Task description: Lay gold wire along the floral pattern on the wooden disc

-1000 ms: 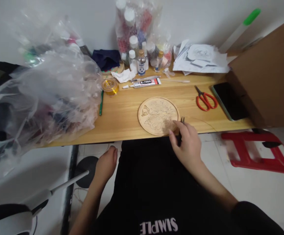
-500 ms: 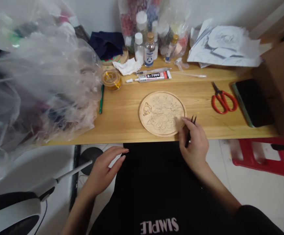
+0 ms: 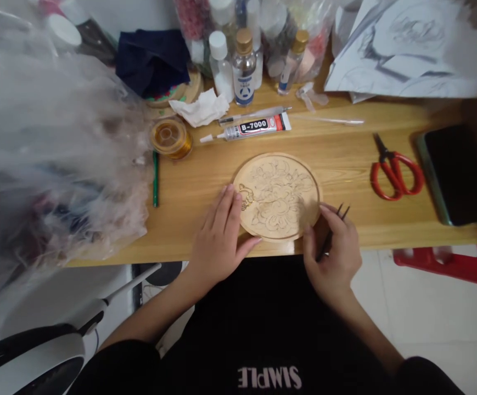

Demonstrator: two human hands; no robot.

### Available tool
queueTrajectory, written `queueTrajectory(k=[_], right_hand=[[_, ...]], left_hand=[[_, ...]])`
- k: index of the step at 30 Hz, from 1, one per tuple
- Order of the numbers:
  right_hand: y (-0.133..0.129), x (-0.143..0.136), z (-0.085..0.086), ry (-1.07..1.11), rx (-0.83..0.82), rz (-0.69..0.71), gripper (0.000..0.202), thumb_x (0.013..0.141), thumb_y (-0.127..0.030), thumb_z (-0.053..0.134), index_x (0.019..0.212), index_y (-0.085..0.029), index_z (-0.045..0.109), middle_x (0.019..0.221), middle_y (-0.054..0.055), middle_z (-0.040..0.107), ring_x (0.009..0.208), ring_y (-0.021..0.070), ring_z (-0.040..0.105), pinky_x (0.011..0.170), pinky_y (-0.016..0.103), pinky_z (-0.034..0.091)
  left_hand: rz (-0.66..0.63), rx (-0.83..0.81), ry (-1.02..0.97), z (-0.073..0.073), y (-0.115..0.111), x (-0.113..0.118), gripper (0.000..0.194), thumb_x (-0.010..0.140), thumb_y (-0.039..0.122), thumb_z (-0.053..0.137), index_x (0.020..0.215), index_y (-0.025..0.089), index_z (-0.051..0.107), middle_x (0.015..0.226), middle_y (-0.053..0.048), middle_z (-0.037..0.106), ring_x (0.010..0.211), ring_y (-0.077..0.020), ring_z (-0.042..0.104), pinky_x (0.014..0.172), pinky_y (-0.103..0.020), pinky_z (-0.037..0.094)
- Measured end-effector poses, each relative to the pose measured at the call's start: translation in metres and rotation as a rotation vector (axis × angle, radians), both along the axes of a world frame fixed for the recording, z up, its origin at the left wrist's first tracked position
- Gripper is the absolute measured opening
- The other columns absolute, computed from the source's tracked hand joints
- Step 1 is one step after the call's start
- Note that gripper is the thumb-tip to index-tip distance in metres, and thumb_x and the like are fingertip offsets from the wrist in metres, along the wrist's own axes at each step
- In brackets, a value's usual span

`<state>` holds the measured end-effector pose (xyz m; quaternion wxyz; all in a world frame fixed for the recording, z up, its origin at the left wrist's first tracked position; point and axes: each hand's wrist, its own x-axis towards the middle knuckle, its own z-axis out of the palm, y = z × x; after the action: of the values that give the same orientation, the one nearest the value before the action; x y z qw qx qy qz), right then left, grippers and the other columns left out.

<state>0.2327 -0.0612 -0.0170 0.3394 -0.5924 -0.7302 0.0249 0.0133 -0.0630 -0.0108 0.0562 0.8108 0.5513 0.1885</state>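
Note:
A round wooden plate (image 3: 280, 192) with a drawn flower pattern lies near the table's front edge. Gold wire (image 3: 246, 197) follows part of the drawing at its left side. My left hand (image 3: 220, 236) rests against the plate's left rim, fingers stretched out, holding nothing. At the lower right rim, my right hand (image 3: 335, 247) has its fingers curled round dark tweezers (image 3: 327, 241), whose two tips point up and away from the plate. Its thumb and forefinger are at the plate's edge.
Behind the plate lie a B-7000 glue tube (image 3: 257, 127), a pen and a gold wire spool (image 3: 171, 138). Red-handled scissors (image 3: 395, 170) and a phone (image 3: 456, 173) are at the right. Plastic bags (image 3: 65, 153) crowd the left; bottles (image 3: 244, 71) stand at the back.
My left hand has come up from below the table edge onto the plate's left rim. My right hand stays at the right rim with the tweezers. The view has shifted closer.

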Motion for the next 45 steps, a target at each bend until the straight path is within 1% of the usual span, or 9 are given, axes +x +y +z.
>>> queueTrajectory(k=[6, 8, 13, 15, 18, 23, 29, 37, 45], right_hand=[[0.001, 0.007, 0.006, -0.041, -0.013, -0.068, 0.05, 0.087, -0.013, 0.063, 0.135, -0.024, 0.053, 0.116, 0.011, 0.068, 0.104, 0.0255, 0.065, 0.089, 0.042, 0.054], [0.001, 0.009, 0.012, -0.013, -0.011, 0.035, 0.048, 0.091, -0.017, 0.059, 0.138, -0.024, 0.052, 0.112, 0.011, 0.069, 0.101, 0.0251, 0.065, 0.086, 0.041, 0.054], [0.01, 0.006, 0.029, 0.069, -0.043, 0.488, 0.046, 0.103, -0.032, 0.032, 0.141, -0.016, 0.052, 0.104, 0.013, 0.065, 0.092, 0.0238, 0.065, 0.072, 0.038, 0.056], [0.016, -0.001, 0.032, 0.069, -0.041, 0.555, 0.044, 0.102, -0.033, 0.034, 0.133, -0.012, 0.059, 0.1, 0.012, 0.062, 0.092, 0.0231, 0.065, 0.071, 0.037, 0.057], [0.025, -0.012, 0.03, 0.072, -0.058, 0.561, 0.031, 0.095, -0.023, 0.052, 0.121, -0.011, 0.064, 0.098, 0.011, 0.065, 0.09, 0.0215, 0.067, 0.07, 0.036, 0.059], [0.029, -0.024, 0.024, 0.107, -0.083, 0.52, 0.043, 0.083, -0.006, 0.067, 0.124, -0.014, 0.061, 0.097, 0.009, 0.074, 0.083, 0.0189, 0.071, 0.068, 0.033, 0.062], [0.029, -0.027, 0.023, 0.115, -0.126, 0.498, 0.036, 0.082, -0.004, 0.068, 0.116, -0.012, 0.063, 0.096, 0.011, 0.075, 0.086, 0.0199, 0.072, 0.071, 0.034, 0.063], [0.031, -0.029, 0.019, 0.042, -0.147, 0.51, 0.04, 0.084, -0.005, 0.063, 0.123, -0.012, 0.063, 0.097, 0.01, 0.073, 0.092, 0.0219, 0.072, 0.075, 0.035, 0.062], [0.032, -0.03, 0.016, -0.011, -0.123, 0.514, 0.032, 0.086, -0.007, 0.065, 0.118, -0.013, 0.066, 0.093, 0.008, 0.074, 0.082, 0.0196, 0.07, 0.068, 0.034, 0.059]], left_hand=[[-0.034, 0.051, 0.095, 0.008, 0.01, 0.001, 0.069, 0.098, 0.057, 0.048, 0.138, 0.001, 0.045, 0.134, -0.028, 0.058, 0.126, -0.0388, 0.058, 0.103, -0.051, 0.05], [-0.117, 0.096, 0.151, 0.014, 0.021, -0.01, 0.066, 0.098, 0.058, 0.05, 0.134, 0.003, 0.05, 0.13, -0.025, 0.061, 0.126, -0.0371, 0.059, 0.104, -0.049, 0.05], [-0.426, 0.155, 0.257, 0.026, 0.06, -0.041, 0.04, 0.1, 0.041, 0.055, 0.129, 0.013, 0.056, 0.139, -0.014, 0.061, 0.133, -0.029, 0.056, 0.109, -0.043, 0.049], [-0.525, 0.155, 0.231, 0.026, 0.073, -0.047, 0.034, 0.101, 0.038, 0.053, 0.126, 0.015, 0.058, 0.138, -0.012, 0.062, 0.135, -0.027, 0.055, 0.111, -0.043, 0.048], [-0.602, 0.169, 0.186, 0.02, 0.084, -0.05, 0.033, 0.101, 0.037, 0.054, 0.124, 0.014, 0.06, 0.135, -0.012, 0.065, 0.133, -0.027, 0.057, 0.109, -0.043, 0.05], [-0.594, 0.155, 0.091, 0.01, 0.086, -0.05, 0.033, 0.098, 0.034, 0.06, 0.125, 0.016, 0.062, 0.135, -0.015, 0.064, 0.131, -0.0296, 0.058, 0.105, -0.047, 0.053], [-0.622, 0.073, 0.044, 0.01, 0.087, -0.05, 0.037, 0.095, 0.033, 0.064, 0.126, 0.012, 0.062, 0.136, -0.022, 0.062, 0.131, -0.0352, 0.057, 0.106, -0.051, 0.051], [-0.615, 0.062, 0.055, 0.011, 0.088, -0.05, 0.037, 0.096, 0.038, 0.062, 0.124, 0.014, 0.063, 0.137, -0.019, 0.062, 0.132, -0.034, 0.056, 0.106, -0.05, 0.052], [-0.534, -0.366, -0.086, 0.014, 0.092, -0.047, 0.035, 0.099, 0.04, 0.056, 0.126, 0.02, 0.063, 0.15, -0.009, 0.052, 0.144, -0.0286, 0.043, 0.118, -0.054, 0.039]])
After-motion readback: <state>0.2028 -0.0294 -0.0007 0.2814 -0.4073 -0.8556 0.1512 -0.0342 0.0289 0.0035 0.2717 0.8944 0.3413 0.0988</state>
